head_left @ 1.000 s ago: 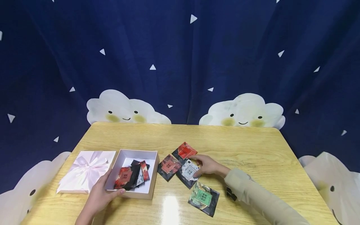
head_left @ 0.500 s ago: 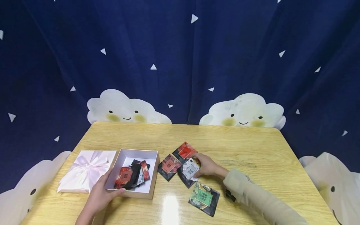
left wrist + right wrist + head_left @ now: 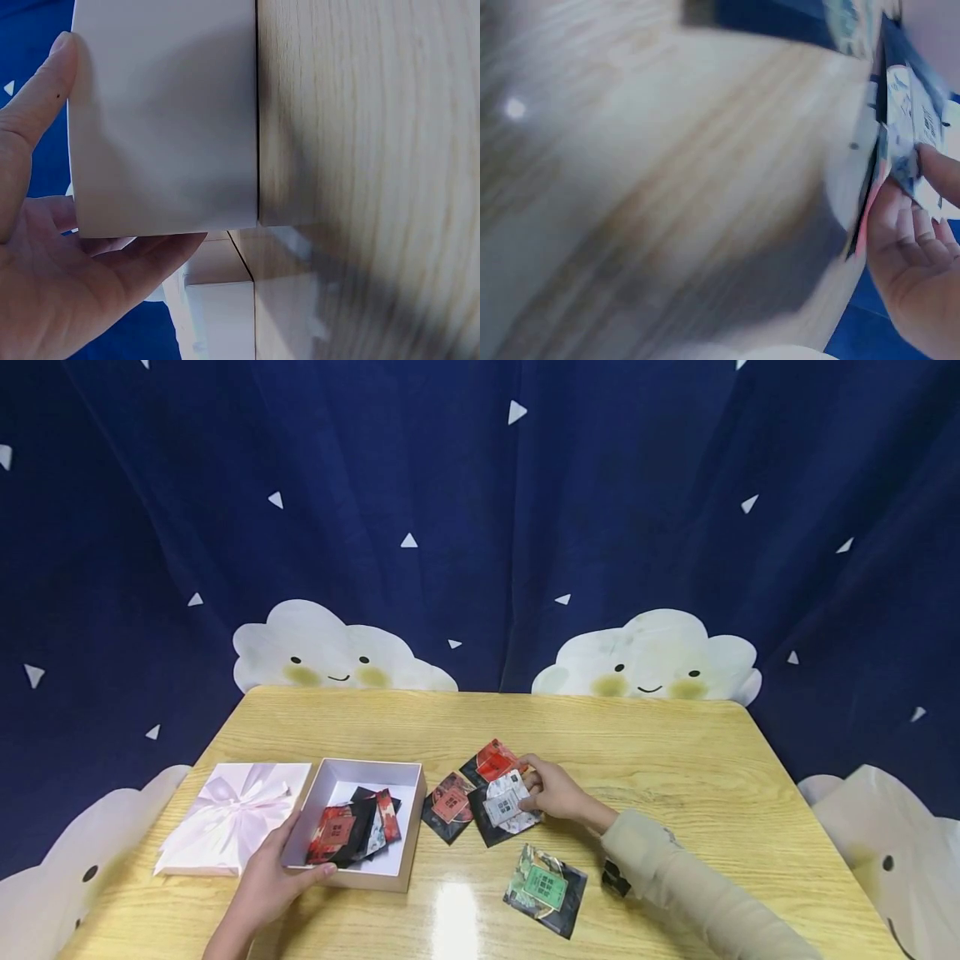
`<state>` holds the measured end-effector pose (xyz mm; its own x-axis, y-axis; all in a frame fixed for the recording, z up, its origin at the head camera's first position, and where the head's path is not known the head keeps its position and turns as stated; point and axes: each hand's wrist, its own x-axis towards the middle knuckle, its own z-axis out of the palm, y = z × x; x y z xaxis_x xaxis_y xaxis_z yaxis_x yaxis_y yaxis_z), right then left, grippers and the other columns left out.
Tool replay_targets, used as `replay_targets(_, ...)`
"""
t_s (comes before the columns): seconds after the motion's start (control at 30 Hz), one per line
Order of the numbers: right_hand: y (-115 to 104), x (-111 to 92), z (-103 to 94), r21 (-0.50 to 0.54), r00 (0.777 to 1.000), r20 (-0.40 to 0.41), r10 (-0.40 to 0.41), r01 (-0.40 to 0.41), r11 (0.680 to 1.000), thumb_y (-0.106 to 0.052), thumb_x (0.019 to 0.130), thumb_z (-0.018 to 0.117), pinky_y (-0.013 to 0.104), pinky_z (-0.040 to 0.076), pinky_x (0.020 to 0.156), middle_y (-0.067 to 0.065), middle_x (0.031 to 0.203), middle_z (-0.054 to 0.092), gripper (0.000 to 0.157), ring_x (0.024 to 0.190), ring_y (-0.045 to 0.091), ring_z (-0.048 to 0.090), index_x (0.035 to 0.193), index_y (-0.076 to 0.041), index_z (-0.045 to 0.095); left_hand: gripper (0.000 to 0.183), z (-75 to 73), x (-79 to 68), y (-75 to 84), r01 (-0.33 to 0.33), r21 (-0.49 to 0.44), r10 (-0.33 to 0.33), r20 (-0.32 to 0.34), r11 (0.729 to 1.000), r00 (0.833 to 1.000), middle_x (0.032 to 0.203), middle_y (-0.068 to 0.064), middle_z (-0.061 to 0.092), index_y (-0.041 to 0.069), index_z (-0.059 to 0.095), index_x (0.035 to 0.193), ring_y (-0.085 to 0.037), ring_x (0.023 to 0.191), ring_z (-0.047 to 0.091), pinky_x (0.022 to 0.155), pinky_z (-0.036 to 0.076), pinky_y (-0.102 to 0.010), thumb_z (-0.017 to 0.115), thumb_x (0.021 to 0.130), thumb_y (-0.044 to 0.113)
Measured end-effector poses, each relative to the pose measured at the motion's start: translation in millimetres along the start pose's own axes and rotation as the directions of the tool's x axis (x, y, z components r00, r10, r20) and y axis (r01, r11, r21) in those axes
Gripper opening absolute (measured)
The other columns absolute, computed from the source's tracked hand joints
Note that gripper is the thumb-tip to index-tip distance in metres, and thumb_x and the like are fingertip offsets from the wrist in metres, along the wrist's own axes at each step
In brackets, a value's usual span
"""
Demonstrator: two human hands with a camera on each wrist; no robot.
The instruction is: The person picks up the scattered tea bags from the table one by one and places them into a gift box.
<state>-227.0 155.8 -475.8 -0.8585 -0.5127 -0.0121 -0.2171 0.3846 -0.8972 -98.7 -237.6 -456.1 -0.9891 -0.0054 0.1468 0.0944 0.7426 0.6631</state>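
White packet (image 3: 501, 807) was pinched by right hand (image 3: 558, 792), thumb against fingers — newly turned, its pickup seemingly begun | bright-red packet (image 3: 493, 763) lay just beside that pinch | box (image 3: 412, 853), well leftward, was gripped by left hand (image 3: 272, 870)

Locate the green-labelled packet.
In the head view, the green-labelled packet lies on the table, right of the open box, nearer the camera than the right hand.
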Motion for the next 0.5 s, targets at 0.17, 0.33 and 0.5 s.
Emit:
replay_targets(0.17,-6.0,-1.5,-8.1,0.034,1.000,-0.013,0.003,-0.002,0.999,0.012,0.074,0.064,0.022,0.046,0.057,0.016,0.079,0.060,0.054,0.065,0.012,0.053,0.123,0.008,0.041,0.095,-0.1,0.2,-0.2,-0.005,-0.002,0.005,-0.002,1.000,1.000,0.126,-0.041,0.037,-0.016,0.030,0.133,-0.055,0.114,0.036,0.090,0.033,-0.062,0.082,0.064,0.025)
replay_targets(0.33,-13.6,-3.7,-11.5,0.060,0.999,-0.040,0.027,-0.024,0.998,0.010,0.075,0.066,0.024,0.048,0.059,0.017,0.080,0.060,0.054,0.066,0.013,0.055,0.124,0.009,0.042,0.096,-0.1,0.1,-1.0,0.004,0.005,-0.004,0.003,1.000,1.000,0.127,-0.041,0.036,-0.015,0.029,0.133,-0.055,0.114,0.036,0.090,0.033,-0.062,0.082,0.064,0.025)
replay_targets(0.5,-18.6,-3.8,-14.8,0.118,0.997,-0.062,0.042,-0.034,0.992,0.011,0.074,0.065,0.027,0.048,0.059,0.015,0.078,0.061,0.054,0.063,0.014,0.056,0.123,0.009,0.042,0.097,-0.1,0.2,-1.3,0.010,0.005,-0.010,0.012,1.000,1.000,0.128,-0.041,0.035,-0.015,0.028,0.134,-0.055,0.115,0.035,0.091,0.033,-0.062,0.082,0.065,0.026)
